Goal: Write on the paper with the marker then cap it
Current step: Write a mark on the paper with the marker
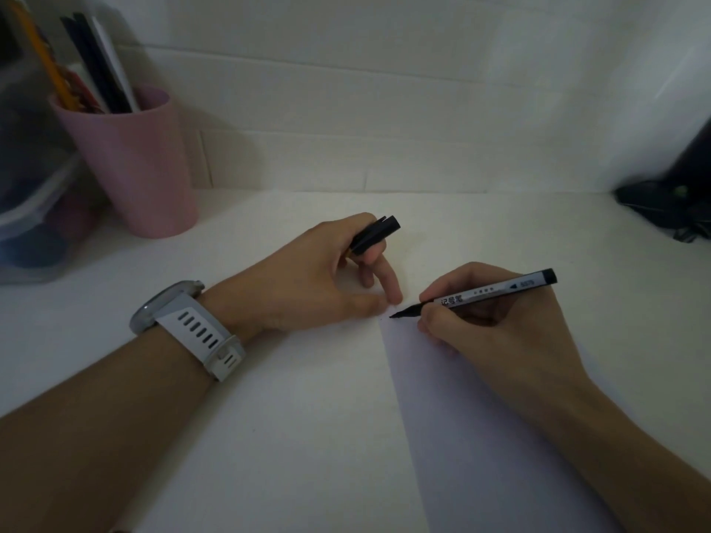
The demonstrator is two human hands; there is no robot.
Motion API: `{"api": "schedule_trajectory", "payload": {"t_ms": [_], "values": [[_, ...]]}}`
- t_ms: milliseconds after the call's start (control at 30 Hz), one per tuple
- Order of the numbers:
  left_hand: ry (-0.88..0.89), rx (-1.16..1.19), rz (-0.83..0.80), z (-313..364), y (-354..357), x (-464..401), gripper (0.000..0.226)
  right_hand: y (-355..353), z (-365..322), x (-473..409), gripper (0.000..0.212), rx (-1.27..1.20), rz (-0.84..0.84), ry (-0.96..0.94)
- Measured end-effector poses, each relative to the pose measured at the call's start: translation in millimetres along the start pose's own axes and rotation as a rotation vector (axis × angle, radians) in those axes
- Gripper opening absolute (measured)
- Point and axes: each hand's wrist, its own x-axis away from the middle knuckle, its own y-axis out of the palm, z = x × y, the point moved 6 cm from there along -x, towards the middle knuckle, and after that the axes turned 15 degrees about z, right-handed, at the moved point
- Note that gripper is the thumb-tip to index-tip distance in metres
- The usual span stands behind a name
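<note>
While my right hand (488, 313) grips the marker (477, 294), tip at the paper's (461, 417) top corner, centre frame, my left hand (307, 278) clasps the cap (375, 237), fingertips (394, 296) pressing the sheet's edge.

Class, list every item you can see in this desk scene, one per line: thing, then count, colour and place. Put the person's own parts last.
marker: one, grey barrel with black ends, in the right hand, tip at the paper's top corner
cap: one, black, in the left hand
paper: one sheet, pale lilac, front right
cup: one, pink, back left, holding pencils and pens
plastic box: one, clear, far left
dark object: one, black, far right, unclear
desk: one, white
watch: one, white strap, left wrist
left hand: resting beside the paper
right hand: on the paper
</note>
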Motion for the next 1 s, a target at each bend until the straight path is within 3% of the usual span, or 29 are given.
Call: {"api": "schedule_trajectory", "payload": {"t_ms": [933, 1000], "values": [[-0.005, 0.008, 0.0, -1.4, 0.9, 0.2, 0.049, -0.6, -1.8, 0.9, 0.003, -0.025, -0.014, -0.017], [-0.003, 0.013, -0.004, -1.4, 0.9, 0.0, 0.05, -0.7, -3.3, 1.7, 0.012, -0.04, -0.015, -0.008]]}}
